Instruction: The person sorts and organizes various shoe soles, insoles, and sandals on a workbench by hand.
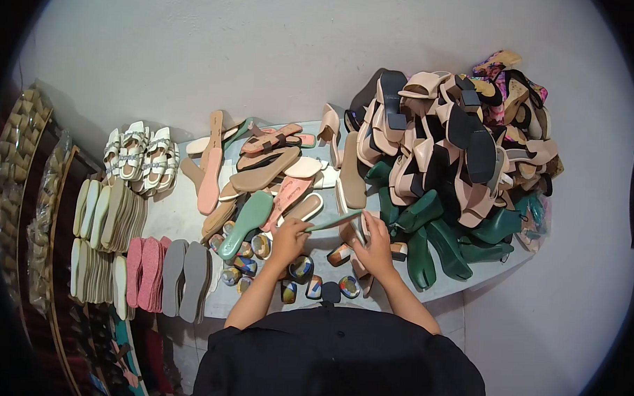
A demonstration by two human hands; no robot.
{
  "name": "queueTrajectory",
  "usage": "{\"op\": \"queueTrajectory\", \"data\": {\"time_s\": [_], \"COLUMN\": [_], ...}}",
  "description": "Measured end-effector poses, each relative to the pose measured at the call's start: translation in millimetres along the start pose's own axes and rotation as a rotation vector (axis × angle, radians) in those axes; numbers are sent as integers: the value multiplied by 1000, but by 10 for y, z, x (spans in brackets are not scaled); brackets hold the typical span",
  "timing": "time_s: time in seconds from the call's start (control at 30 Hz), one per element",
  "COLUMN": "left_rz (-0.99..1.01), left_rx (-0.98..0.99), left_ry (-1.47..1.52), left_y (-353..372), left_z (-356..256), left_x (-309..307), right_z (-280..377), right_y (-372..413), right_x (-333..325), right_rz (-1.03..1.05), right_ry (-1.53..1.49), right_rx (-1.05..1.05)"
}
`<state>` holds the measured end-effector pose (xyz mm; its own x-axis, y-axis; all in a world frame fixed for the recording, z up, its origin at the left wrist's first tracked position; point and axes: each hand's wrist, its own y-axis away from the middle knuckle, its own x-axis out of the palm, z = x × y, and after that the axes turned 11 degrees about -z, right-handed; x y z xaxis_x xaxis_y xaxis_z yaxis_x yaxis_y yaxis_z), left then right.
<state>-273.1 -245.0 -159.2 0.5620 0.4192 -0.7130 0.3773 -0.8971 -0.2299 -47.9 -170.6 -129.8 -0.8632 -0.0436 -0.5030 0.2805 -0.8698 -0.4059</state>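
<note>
A thin green sole [336, 221] is stretched between my two hands over the front middle of the table, seen nearly edge-on. My left hand [290, 240] is closed on its left end. The fingers of my right hand [375, 246] are closed at its right end, beside a beige shoe part [346, 232]. To the left of my left hand lies another green sole [248, 223], with a pink sandal [289, 199] just behind. Multicoloured heels [301, 268] stand in front of and around my wrists.
Beige heeled shoes [422, 149] are piled high at the right, with green shoe forms [421, 257] before them. At the left stand stacked soles [124, 219], pink soles [145, 274], grey soles [186, 278] and white sandals [133, 153]. Shelves [31, 188] line the far left.
</note>
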Motion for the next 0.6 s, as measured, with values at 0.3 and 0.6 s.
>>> {"op": "queueTrajectory", "data": {"time_s": [0.3,0.6], "left_rz": [17,-207], "left_rx": [54,65], "left_ry": [87,-51], "left_y": [25,-137], "left_z": [-372,-74], "left_x": [87,296], "right_z": [127,-3], "right_y": [-142,-391], "right_x": [-138,4], "right_rz": [-105,42], "right_ry": [145,-98], "right_rx": [-44,0]}}
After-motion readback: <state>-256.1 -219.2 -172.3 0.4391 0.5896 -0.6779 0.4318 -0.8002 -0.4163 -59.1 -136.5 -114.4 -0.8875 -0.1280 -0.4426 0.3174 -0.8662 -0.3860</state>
